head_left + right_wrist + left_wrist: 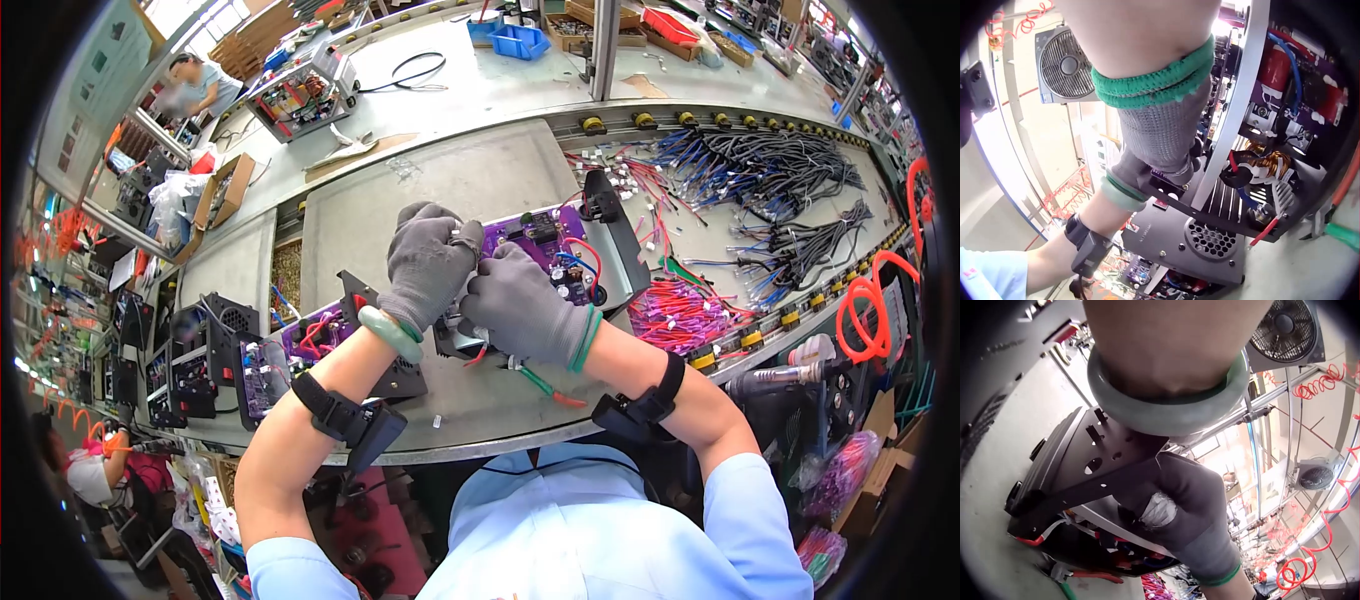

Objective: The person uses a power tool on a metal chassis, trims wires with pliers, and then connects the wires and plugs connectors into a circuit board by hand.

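Note:
A black metal chassis with a purple circuit board lies under both grey-gloved hands. My left hand bends its fingers at the left end of the board. Beside it, the right hand has curled fingers close against the same end. In the right wrist view, the right glove reaches to the end of the chassis's black panel. From the left wrist, the right glove overlaps the panel's edge, a pale patch on it. I cannot tell what the fingertips pinch. Pliers with green and red handles lie near the right wrist.
Red and purple wires lie in a heap right of the chassis, with dark cable bundles beyond. More black chassis units with purple boards stand at the left. A coiled red hose hangs at the right.

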Demonstrator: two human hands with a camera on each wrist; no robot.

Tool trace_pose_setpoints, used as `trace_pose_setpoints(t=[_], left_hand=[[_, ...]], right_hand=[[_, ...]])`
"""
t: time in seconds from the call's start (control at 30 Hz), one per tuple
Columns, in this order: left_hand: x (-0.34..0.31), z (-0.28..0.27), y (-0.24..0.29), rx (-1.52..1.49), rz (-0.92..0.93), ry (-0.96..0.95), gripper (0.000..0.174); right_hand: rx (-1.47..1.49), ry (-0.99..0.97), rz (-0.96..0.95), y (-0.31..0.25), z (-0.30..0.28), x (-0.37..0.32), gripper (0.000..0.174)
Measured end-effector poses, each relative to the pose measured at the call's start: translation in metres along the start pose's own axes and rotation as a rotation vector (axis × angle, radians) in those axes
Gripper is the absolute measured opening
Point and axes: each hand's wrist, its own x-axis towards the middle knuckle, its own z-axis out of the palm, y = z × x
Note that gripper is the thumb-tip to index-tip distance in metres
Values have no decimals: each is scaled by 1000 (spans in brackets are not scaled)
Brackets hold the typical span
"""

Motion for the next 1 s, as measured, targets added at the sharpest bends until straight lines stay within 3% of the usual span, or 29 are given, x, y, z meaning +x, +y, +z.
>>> trace_pose_setpoints(t=[0.1,0.2,0.27,0.33,0.4,0.47,0.53,0.57,0.67,0.73,0.8,0.87,0.93,1.0], left_hand=[[-3,5,-4,4,12,44,34],[2,4,-1,19,22,54,32],[0,1,0,-6,-14,20,34],[0,-6,-5,31,40,50,30],[6,-22,-9,-297,15,-220,26],[-5,-40,-4,-373,-78,-225,20],[-22,-55,8,-186,239,-144,17],[-28,-58,17,-131,359,-95,17],[-35,-69,23,54,506,1,16],[-35,-83,11,131,578,54,14],[-38,-95,4,-372,-24,-140,13],[-41,-96,10,-371,-53,-158,15],[-47,-87,20,-446,108,-70,18],[-47,-78,21,-524,113,-61,17]], right_hand=[[0,-82,2,-2,3,0,4],[5,-4,36,-2,6,-4,5],[24,207,10,-5,8,-8,6],[20,217,5,-3,11,-7,6],[34,73,123,-7,-10,-6,7],[445,254,396,-7,-34,-10,18],[606,194,548,-8,-32,-12,20],[657,151,478,-8,-22,-12,23],[844,120,421,-12,-26,-3,24],[1039,306,569,-16,-28,4,19],[1086,367,579,-14,-22,12,15],[1145,331,617,-15,-18,15,17],[1121,375,576,-13,-11,18,17],[1050,356,521,-15,-17,22,17]])
